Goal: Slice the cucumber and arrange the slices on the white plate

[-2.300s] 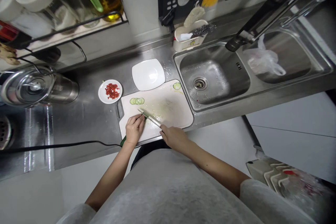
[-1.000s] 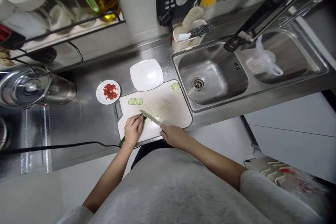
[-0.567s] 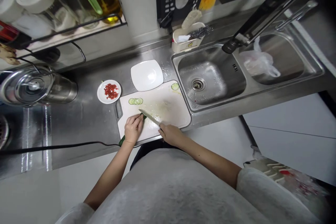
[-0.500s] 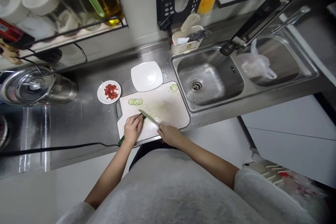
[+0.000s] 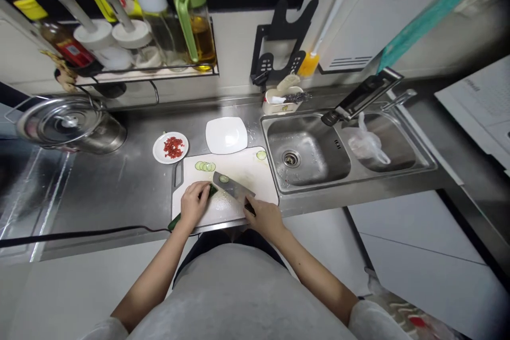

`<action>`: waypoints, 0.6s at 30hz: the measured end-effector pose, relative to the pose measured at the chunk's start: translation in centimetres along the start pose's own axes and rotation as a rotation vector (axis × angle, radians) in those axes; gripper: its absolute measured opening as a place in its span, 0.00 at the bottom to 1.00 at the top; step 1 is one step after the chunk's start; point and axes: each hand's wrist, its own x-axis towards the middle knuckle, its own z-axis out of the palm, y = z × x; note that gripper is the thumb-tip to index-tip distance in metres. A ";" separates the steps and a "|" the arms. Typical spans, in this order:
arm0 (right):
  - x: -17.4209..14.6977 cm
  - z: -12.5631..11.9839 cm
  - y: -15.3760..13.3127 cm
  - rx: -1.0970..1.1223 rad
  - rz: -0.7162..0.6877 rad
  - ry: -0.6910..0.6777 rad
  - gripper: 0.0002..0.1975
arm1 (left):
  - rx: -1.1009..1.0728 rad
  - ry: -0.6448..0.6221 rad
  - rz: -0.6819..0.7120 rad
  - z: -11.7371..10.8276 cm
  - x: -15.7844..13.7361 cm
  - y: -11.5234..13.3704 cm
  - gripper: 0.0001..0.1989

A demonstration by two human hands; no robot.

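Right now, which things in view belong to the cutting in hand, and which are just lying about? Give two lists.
In use:
knife, in the right hand, a slice on it
cucumber, under the left hand
cutting board
row of slices

Apparently just lying about, untouched:
square plate
round plate with red pieces
steel pot
plastic bag

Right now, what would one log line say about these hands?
left hand: holding cucumber | right hand: gripping knife, slice on blade | cutting board: overlapping slices | round plate: red pieces
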 end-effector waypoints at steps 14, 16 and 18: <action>-0.5 0.2 2.2 -0.184 -0.065 0.063 0.25 | -0.058 -0.140 0.101 1.8 3.8 2.8 0.08; -0.4 0.3 2.5 -0.190 -0.039 0.055 0.24 | -0.076 -0.135 0.060 2.0 3.7 3.0 0.06; -0.3 0.3 2.8 -0.191 -0.005 0.052 0.24 | -0.074 -0.120 -0.034 2.1 3.9 3.1 0.05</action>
